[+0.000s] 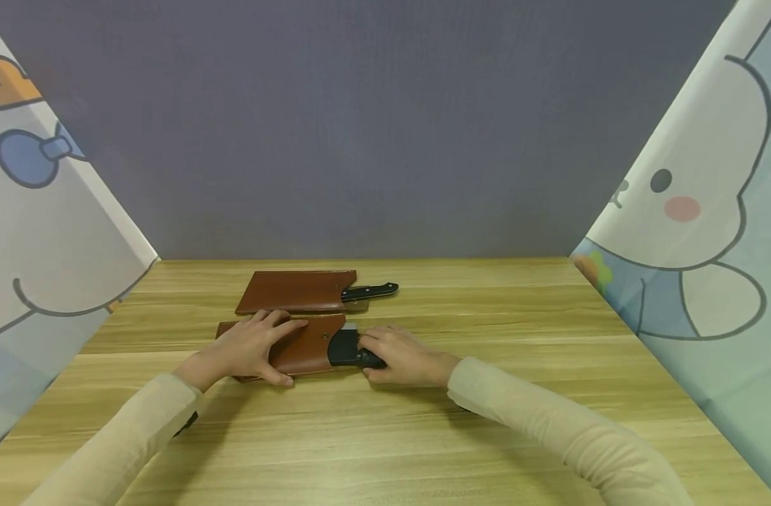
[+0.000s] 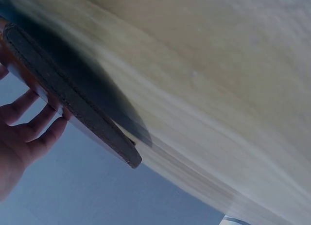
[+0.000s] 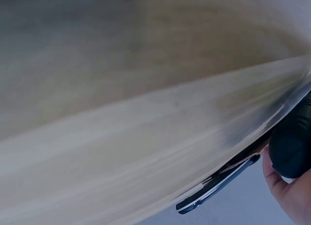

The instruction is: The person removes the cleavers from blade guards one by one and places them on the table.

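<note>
A brown leather sheath point(image 1: 309, 348) lies on the table with a cleaver point(image 1: 344, 347) in its mouth. Most of the cleaver's blade is hidden inside; a dark part with a pale upper edge shows at the opening. My left hand point(image 1: 254, 346) rests on the sheath with fingers spread over its top and the thumb by its near edge. In the left wrist view those fingers point(image 2: 41, 132) touch the leather, whose stitched edge faces the camera. My right hand point(image 1: 400, 356) grips the cleaver's black handle point(image 3: 291, 147), its round butt showing in the right wrist view.
Just behind lies a second brown sheath point(image 1: 296, 292), holding a knife point(image 1: 371, 291) with a black riveted handle that points right. The wooden table point(image 1: 518, 323) ends at a grey back panel point(image 1: 366, 140). Panels printed with cartoons point(image 1: 682, 211) stand at both sides.
</note>
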The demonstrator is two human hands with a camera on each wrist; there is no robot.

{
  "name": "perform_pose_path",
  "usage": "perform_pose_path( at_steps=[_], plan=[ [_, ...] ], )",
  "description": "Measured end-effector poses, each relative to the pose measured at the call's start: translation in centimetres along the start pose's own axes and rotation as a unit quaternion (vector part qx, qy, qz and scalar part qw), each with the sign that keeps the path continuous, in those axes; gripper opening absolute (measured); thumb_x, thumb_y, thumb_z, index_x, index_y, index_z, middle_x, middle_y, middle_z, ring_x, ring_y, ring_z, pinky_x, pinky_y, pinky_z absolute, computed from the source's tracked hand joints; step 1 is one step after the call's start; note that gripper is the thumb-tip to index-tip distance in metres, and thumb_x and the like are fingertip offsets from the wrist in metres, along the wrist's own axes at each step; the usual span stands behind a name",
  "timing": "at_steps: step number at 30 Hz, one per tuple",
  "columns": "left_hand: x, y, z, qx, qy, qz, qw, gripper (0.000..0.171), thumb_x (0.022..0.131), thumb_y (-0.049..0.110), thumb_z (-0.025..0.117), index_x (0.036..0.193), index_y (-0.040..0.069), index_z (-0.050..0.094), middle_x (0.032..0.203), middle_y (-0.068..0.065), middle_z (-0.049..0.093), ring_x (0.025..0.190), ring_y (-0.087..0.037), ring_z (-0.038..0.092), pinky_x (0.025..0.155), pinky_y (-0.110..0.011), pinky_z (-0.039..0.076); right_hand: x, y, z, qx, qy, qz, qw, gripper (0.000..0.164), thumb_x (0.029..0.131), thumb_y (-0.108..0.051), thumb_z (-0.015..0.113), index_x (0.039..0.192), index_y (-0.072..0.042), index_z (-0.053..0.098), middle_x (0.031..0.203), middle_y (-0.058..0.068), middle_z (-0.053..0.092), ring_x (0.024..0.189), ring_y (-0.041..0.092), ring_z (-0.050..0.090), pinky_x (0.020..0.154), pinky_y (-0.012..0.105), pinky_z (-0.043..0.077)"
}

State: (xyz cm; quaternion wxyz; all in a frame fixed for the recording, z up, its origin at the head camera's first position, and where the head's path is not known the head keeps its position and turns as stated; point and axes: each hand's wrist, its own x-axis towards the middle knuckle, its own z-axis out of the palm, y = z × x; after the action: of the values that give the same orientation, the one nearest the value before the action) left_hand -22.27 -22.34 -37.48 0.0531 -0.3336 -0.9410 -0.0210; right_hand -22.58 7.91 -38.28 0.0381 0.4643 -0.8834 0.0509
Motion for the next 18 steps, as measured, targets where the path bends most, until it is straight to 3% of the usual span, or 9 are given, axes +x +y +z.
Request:
perform_pose_path(
  at_steps=[6, 10, 18],
  plan=[
    [0.0, 0.4, -0.4, 0.009, 0.002, -0.005, 0.9999, 0.101, 0.057, 0.076, 0.063, 0.138, 0.021, 0.041, 0.126, -0.012, 0.047, 0.112, -0.037, 0.048, 0.081, -0.057, 0.045, -0.4, 0.1, -0.4, 0.014, 0.021, -0.005, 1.0, 0.035, 0.084, -0.036, 0.059, 0.112, -0.015, 0.058, 0.106, -0.003, 0.059, 0.098, 0.012, 0.056, 0.095, 0.041, 0.043],
    [0.1, 0.6, -0.7, 0.015, 0.005, -0.006, 0.9999, 0.101, 0.057, 0.077, 0.063, 0.138, 0.021, 0.041, 0.126, -0.012, 0.047, 0.112, -0.037, 0.048, 0.084, -0.058, 0.043, -0.6, 0.2, -0.5, 0.018, 0.046, -0.018, 0.999, 0.032, 0.082, -0.034, 0.06, 0.108, -0.015, 0.059, 0.101, -0.005, 0.059, 0.09, 0.008, 0.055, 0.083, 0.032, 0.047],
    [0.1, 1.2, -1.3, 0.021, 0.007, -0.005, 0.9997, 0.1, 0.058, 0.075, 0.064, 0.138, 0.022, 0.041, 0.128, -0.013, 0.046, 0.112, -0.037, 0.048, 0.086, -0.059, 0.041, -1.1, 0.2, -0.7, 0.018, 0.066, -0.02, 0.997, 0.031, 0.08, -0.032, 0.062, 0.106, -0.016, 0.058, 0.106, -0.004, 0.06, 0.102, 0.012, 0.056, 0.091, 0.038, 0.046]
  ],
)
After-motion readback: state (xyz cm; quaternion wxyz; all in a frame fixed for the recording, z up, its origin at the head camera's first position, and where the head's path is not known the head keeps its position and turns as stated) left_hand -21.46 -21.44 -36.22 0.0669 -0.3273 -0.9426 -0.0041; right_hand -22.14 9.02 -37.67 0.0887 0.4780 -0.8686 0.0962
